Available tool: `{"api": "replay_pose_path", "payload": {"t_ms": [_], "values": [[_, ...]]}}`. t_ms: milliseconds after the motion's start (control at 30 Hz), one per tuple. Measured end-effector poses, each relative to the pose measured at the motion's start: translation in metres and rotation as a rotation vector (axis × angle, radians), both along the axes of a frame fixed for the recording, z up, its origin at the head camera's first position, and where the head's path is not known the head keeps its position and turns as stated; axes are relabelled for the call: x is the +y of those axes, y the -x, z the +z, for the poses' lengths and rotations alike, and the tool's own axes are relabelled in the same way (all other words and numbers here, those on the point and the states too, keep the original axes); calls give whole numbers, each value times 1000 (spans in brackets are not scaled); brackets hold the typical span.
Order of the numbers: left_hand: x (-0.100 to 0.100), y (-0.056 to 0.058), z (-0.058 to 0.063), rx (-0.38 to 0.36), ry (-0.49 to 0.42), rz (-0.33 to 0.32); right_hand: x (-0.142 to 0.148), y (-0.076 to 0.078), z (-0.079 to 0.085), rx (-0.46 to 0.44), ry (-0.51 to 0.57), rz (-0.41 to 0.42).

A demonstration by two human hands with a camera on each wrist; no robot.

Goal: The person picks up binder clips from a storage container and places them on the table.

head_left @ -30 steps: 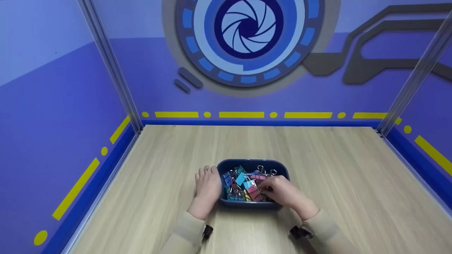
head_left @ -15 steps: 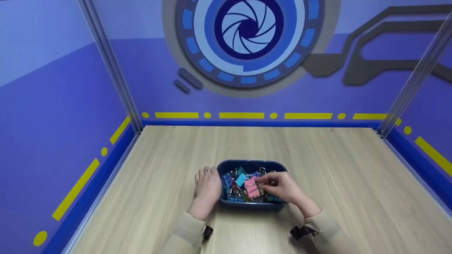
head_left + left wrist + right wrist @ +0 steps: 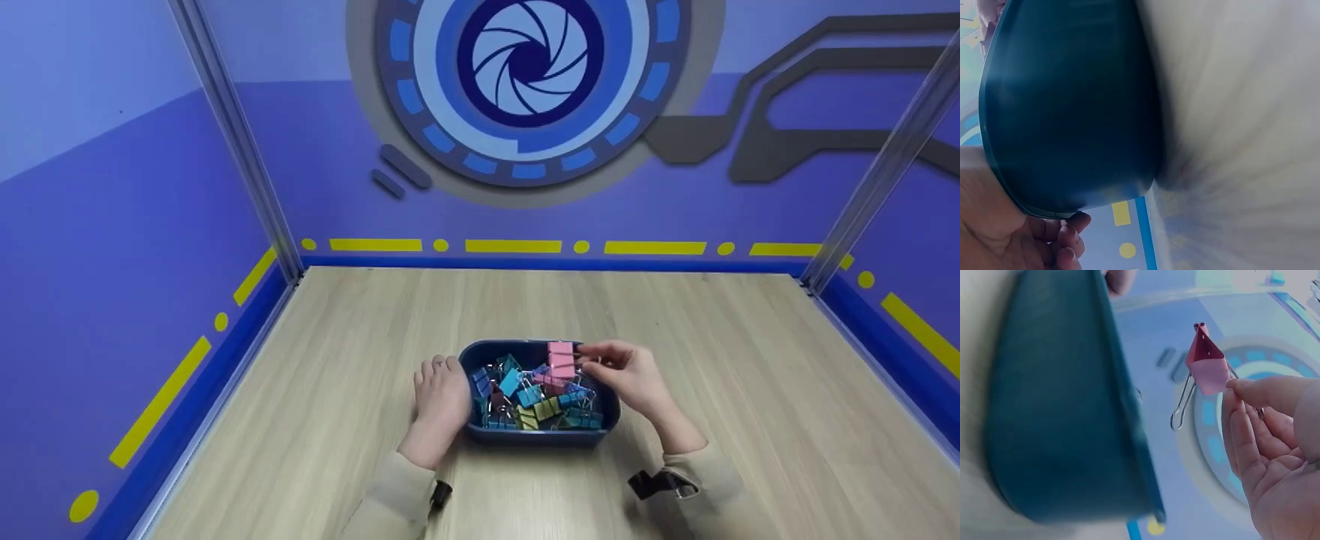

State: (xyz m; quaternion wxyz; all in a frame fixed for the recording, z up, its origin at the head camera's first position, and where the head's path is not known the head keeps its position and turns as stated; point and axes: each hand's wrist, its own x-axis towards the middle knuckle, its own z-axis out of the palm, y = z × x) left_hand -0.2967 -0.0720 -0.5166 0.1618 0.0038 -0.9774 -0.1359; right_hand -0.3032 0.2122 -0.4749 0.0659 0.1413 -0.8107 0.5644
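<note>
A dark blue oblong bin (image 3: 536,436) holds a pile of binder clips (image 3: 529,396) in teal, blue, yellow and pink with silver wire handles. Raised above the bin's back right part is a pink binder clip (image 3: 561,360), pinched between the thumb and fingers of my right hand (image 3: 631,375). In the right wrist view that pink clip (image 3: 1210,376) shows its open end, one wire handle hanging free and the other near the fingertips. My left hand (image 3: 441,394) rests against the bin's left side, fingers loosely bent at the rim in the left wrist view.
The bin stands on a light wood tabletop (image 3: 390,315). Blue printed panels (image 3: 300,165) with metal corner posts (image 3: 232,135) enclose the back and both sides. Black wrist straps show below both hands.
My right hand has drawn a pink binder clip out of the pile and lifted it up, toward the back right of the bin. The left hand has stayed put.
</note>
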Motion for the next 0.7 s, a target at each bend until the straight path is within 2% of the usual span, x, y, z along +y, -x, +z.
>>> {"api": "replay_pose_path", "payload": {"t_ms": [133,367,567,700], "values": [[0,1,1,-41,-7,-6,13,5,5,14,-3,-99],[0,2,1,-70,-2,-2,38,12,8,11,-58,-213],[0,1,1,-63,-5,-2,58,24,2,-24,-135,-289],[-1,1,1,-40,-1,-7,69,36,-6,-53,-210,-306]]}}
